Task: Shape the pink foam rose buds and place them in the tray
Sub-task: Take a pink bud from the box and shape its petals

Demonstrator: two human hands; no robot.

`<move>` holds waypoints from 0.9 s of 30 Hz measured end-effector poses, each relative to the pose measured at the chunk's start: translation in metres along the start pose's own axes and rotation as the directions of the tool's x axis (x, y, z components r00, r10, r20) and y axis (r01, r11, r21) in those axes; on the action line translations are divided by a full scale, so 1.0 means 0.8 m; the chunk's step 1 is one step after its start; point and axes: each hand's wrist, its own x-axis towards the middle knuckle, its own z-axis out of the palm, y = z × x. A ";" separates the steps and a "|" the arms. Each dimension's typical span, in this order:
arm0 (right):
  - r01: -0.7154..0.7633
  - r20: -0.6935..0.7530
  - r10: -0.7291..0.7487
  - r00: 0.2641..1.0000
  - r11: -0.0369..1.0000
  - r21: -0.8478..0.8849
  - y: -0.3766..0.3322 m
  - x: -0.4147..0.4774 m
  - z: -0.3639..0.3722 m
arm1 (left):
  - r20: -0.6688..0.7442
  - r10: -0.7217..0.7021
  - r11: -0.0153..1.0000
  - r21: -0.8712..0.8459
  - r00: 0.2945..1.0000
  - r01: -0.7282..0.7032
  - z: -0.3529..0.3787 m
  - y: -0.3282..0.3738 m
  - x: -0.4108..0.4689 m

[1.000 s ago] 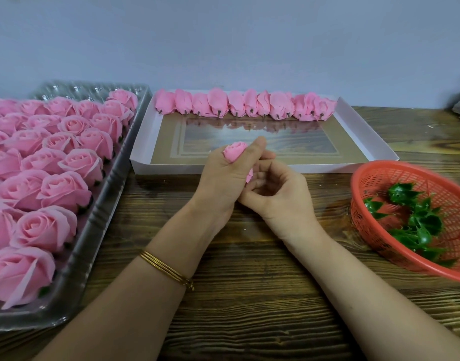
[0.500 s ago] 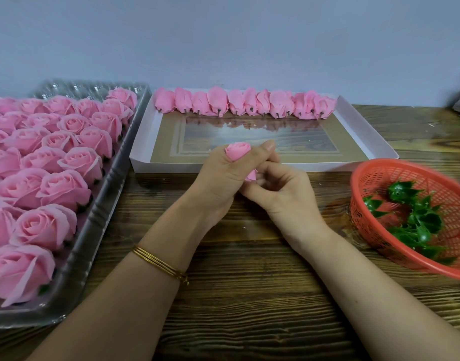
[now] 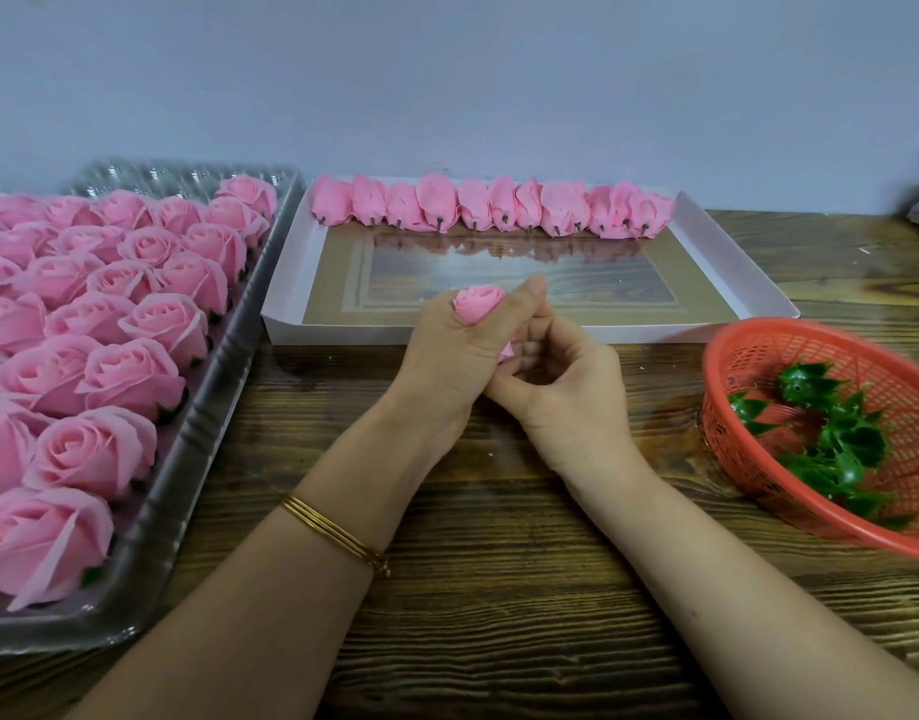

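My left hand (image 3: pixel 454 356) grips a pink foam rose bud (image 3: pixel 477 302) above the wooden table, just in front of the white tray (image 3: pixel 285 298); the bud's tip sticks out between thumb and forefinger. My right hand (image 3: pixel 561 392) is curled against the left one and pinches the bud's lower part, which is mostly hidden. A row of several pink buds (image 3: pixel 491 207) lies along the tray's far edge, stems pointing toward me.
A clear plastic tray (image 3: pixel 187 459) full of open pink foam roses (image 3: pixel 135 376) fills the left side. A red mesh basket (image 3: pixel 727 356) with green plastic calyxes (image 3: pixel 831 439) stands at the right. Bare wooden table (image 3: pixel 499 589) lies near me.
Both hands have risen slightly and turned the bud; more of its tip now shows above my left thumb. The right-hand fingers have shifted under it.
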 end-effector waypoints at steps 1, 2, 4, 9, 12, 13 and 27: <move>0.006 0.002 -0.006 1.000 1.000 -0.005 0.001 -0.001 0.000 | 0.007 0.001 1.000 0.007 1.000 -0.001 0.000 0.000 0.000; 0.012 0.006 -0.012 1.000 1.000 -0.007 0.001 -0.001 0.000 | 0.018 0.004 1.000 0.017 1.000 -0.004 -0.001 -0.001 0.001; 0.025 0.013 -0.025 1.000 1.000 -0.005 0.001 -0.001 -0.001 | 0.045 0.014 0.999 0.030 0.999 -0.016 -0.002 -0.001 0.000; 0.005 0.071 -0.007 0.997 0.999 0.036 -0.003 -0.001 -0.007 | 0.148 0.010 0.997 0.072 0.989 -0.021 -0.009 0.005 0.000; -0.052 0.136 0.040 0.990 0.995 0.082 -0.006 0.001 -0.010 | 0.193 -0.001 0.995 0.099 0.981 -0.019 -0.014 0.008 0.001; -0.078 0.159 0.061 0.985 0.991 0.105 -0.006 0.002 -0.011 | 0.200 -0.005 0.995 0.098 0.980 -0.015 -0.015 0.008 0.002; 0.013 0.049 -0.014 0.999 0.999 0.030 -0.002 0.000 -0.004 | 0.077 -0.009 1.000 0.026 0.997 0.007 -0.006 0.002 0.001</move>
